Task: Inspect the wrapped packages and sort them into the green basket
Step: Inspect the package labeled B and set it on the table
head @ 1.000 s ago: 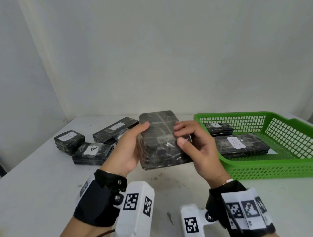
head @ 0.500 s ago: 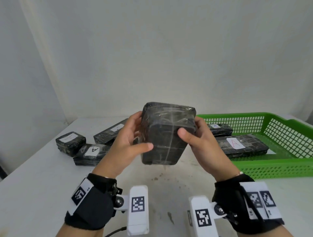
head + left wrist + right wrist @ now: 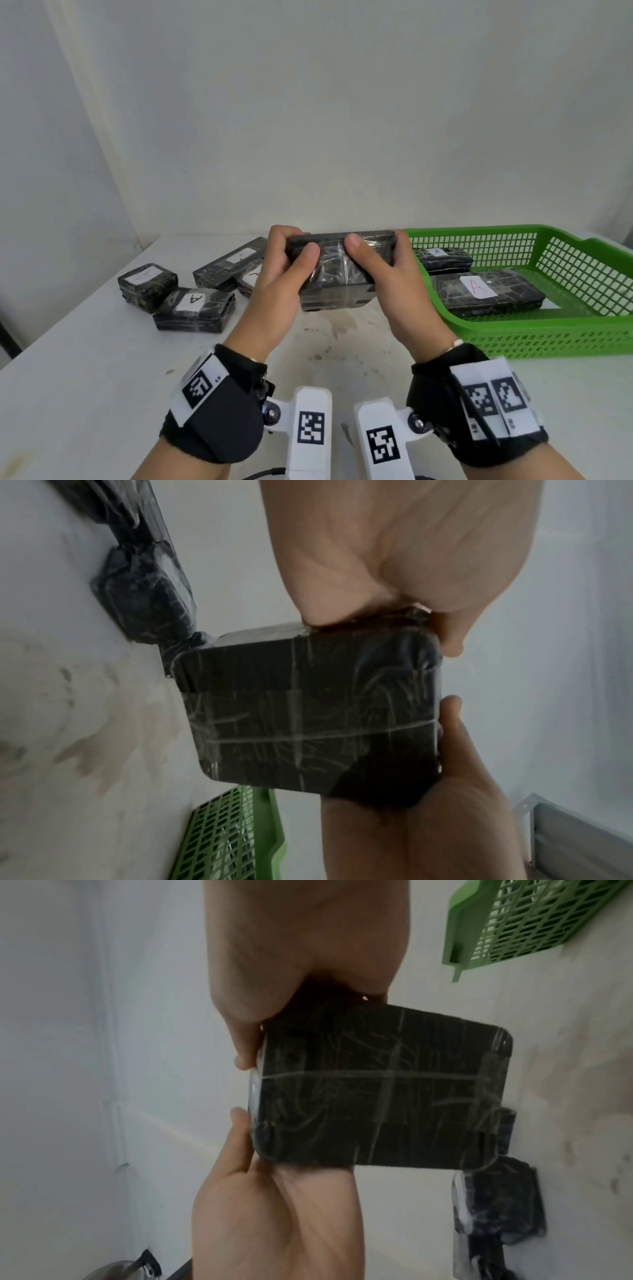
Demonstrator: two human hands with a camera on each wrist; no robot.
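Note:
A black package wrapped in clear film [image 3: 337,274] hangs above the table between both hands, lying flat with a narrow side toward me. My left hand [image 3: 295,247] grips its left end and my right hand [image 3: 376,254] its right end, both thumbs on the near side. No label shows on it. From below, the left wrist view shows the package's broad face [image 3: 308,718] under the left hand [image 3: 377,607]. The right wrist view has the same package [image 3: 377,1096] below the right hand [image 3: 301,988]. To the right stands the green basket [image 3: 548,330].
Two labelled packages lie in the basket, a long one marked A [image 3: 486,289] and a smaller one [image 3: 442,257]. Several more labelled packages [image 3: 195,308] sit on the white table [image 3: 85,377] at the left. A white wall rises close behind.
The package went from leaning back to standing upright with its broad face toward me, then tipped flat and a little higher. Both thumbs have moved onto its near side.

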